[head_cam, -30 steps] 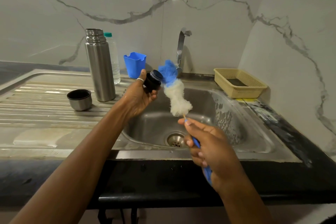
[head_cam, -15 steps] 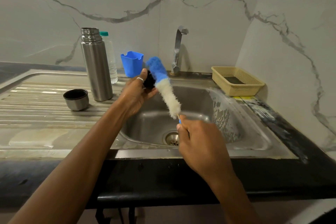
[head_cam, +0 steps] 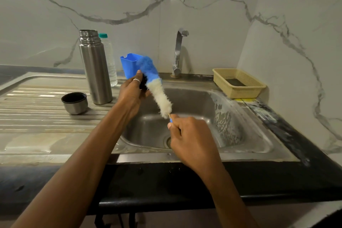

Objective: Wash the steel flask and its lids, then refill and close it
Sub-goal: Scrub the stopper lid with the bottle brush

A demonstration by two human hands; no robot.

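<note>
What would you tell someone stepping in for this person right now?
Left hand holds the small black lid above the sink. Right hand grips the bottle brush by its handle, bristles against that lid.
The steel flask stands open on the drainboard, the cup lid mouth-up beside it.
Under way: scrubbing the black lid. Whether flask and cup lid are washed cannot be told. Left: rinsing, refilling, closing the flask.

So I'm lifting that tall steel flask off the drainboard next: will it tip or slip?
Probably tippy if nudged: the steel flask is tall and narrow, standing upright on the ribbed drainboard. Its smooth polished wall could slip if wet.
</note>
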